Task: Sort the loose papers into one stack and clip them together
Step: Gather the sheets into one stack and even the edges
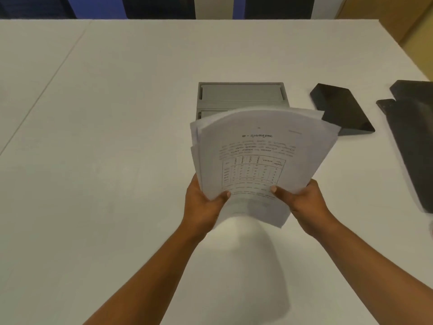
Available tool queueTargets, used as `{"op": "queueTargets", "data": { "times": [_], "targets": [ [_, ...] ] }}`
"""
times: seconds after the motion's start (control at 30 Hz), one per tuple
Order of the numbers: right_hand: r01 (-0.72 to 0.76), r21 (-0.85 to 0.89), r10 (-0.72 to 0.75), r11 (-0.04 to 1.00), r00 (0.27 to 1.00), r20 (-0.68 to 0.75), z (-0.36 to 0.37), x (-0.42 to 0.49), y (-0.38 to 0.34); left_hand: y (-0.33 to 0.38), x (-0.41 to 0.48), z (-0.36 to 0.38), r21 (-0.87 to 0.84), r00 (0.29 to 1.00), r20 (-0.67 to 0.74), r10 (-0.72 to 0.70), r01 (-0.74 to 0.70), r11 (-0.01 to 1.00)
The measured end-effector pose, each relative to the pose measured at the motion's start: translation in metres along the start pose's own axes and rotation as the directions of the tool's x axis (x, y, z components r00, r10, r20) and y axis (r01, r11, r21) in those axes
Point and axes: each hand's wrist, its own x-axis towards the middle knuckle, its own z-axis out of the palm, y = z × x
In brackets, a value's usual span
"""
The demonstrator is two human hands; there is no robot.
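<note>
A bundle of white printed papers is held up above the white table, its sheets fanned out and uneven at the top and left edges. The top sheet shows printed text and a table. My left hand grips the bundle's lower left edge, thumb on the front. My right hand grips the lower right edge the same way. No clip is visible.
A grey open tray or box lies on the table just behind the papers. A black phone-like slab lies to its right. Dark flat objects sit at the table's right edge. Dark chairs stand beyond the far edge.
</note>
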Motion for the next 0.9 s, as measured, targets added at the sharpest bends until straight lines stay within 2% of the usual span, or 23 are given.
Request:
{"op": "queueTargets", "data": {
  "times": [0.13,0.33,0.47,0.63,0.8,0.9],
  "targets": [
    [0.039,-0.032,-0.04,0.999,0.999,-0.016,0.004,0.0,-0.005,0.001,0.001,-0.001,0.033,0.999,-0.021,0.045,-0.044,0.998],
    [0.139,-0.109,-0.138,0.984,0.99,0.013,0.005,-0.006,-0.013,0.021,-0.002,-0.004,-0.015,0.986,-0.016,0.167,-0.167,0.986],
    [0.168,-0.078,-0.165,0.983,0.985,0.049,0.0,-0.007,-0.014,0.035,-0.004,-0.003,-0.054,0.969,0.029,0.247,-0.245,0.968],
    [0.24,-0.083,-0.238,0.967,0.971,0.037,-0.008,-0.009,-0.013,0.037,-0.005,0.0,-0.079,0.986,-0.007,0.167,-0.167,0.983],
    [0.454,-0.329,-0.46,0.828,0.886,0.063,-0.017,-0.015,-0.026,0.031,-0.002,-0.006,-0.091,0.956,0.057,0.289,-0.283,0.955],
    [0.512,-0.405,-0.52,0.758,0.849,0.1,-0.026,-0.014,-0.026,0.029,-0.003,-0.008,-0.071,0.957,0.088,0.275,-0.27,0.96]
  ]
}}
